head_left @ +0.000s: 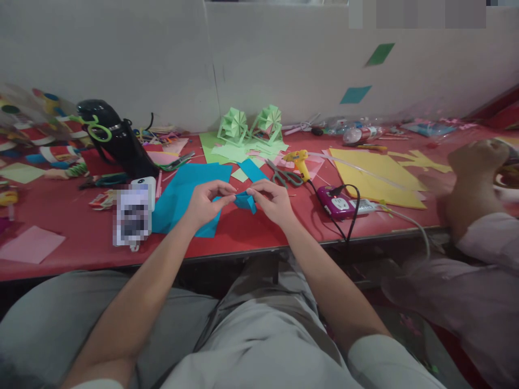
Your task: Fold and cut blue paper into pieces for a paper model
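A small folded piece of blue paper (245,201) is pinched between both my hands just above the red table (60,243). My left hand (207,201) grips its left side with thumb and fingers closed. My right hand (272,200) pinches the right side the same way. A larger blue paper sheet (182,197) lies flat under and left of my left hand. A smaller blue strip (252,170) rests just beyond my fingers.
Scissors (286,175), a yellow glue gun (299,161) and a purple power strip (338,202) with a black cord sit to the right. Green folded paper shapes (249,127) stand at the back. Yellow sheets (377,175) lie right. Another person's hand (472,162) is at far right.
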`<action>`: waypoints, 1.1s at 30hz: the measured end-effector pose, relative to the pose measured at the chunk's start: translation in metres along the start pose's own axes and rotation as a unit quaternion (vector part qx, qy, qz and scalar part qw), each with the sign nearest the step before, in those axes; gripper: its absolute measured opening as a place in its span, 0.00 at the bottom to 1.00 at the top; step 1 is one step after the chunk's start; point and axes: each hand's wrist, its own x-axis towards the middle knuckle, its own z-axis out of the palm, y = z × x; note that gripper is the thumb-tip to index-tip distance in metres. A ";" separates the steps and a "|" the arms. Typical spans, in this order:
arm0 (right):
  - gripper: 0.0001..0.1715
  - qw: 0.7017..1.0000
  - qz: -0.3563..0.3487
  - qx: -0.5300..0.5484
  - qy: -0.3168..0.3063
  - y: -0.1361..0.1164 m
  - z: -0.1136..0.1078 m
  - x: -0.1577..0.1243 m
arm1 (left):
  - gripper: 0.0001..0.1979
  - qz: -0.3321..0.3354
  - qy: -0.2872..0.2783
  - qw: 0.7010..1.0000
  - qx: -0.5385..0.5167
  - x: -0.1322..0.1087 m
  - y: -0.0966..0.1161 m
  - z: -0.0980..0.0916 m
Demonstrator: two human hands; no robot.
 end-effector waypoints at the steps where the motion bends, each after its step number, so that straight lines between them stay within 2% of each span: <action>1: 0.13 1.000 0.006 0.005 -0.005 0.000 0.000 0.000 | 0.13 0.008 -0.006 1.000 0.001 0.000 0.000 0.000; 6: 0.14 1.000 0.015 0.010 -0.013 0.001 -0.001 0.000 | 0.12 -0.003 -0.050 0.999 0.005 -0.001 0.004 0.002; 11: 0.13 1.000 -0.004 0.000 -0.024 0.002 -0.001 -0.001 | 0.13 -0.021 -0.062 0.997 0.041 0.000 0.002 0.003; 16: 0.14 0.999 0.018 -0.004 -0.032 0.000 -0.001 -0.001 | 0.11 -0.005 -0.036 0.997 0.063 0.000 0.000 0.002; 20: 0.19 0.998 0.051 -0.001 -0.031 -0.004 0.000 -0.001 | 0.11 0.031 -0.022 0.992 0.117 -0.001 0.004 0.002; 27: 0.14 0.995 0.070 0.035 -0.055 -0.001 0.002 -0.003 | 0.11 0.087 -0.025 0.976 0.196 -0.002 0.003 0.006; 33: 0.17 0.996 0.074 0.001 -0.046 -0.001 0.001 -0.003 | 0.12 0.052 -0.045 0.986 0.151 -0.005 0.000 0.012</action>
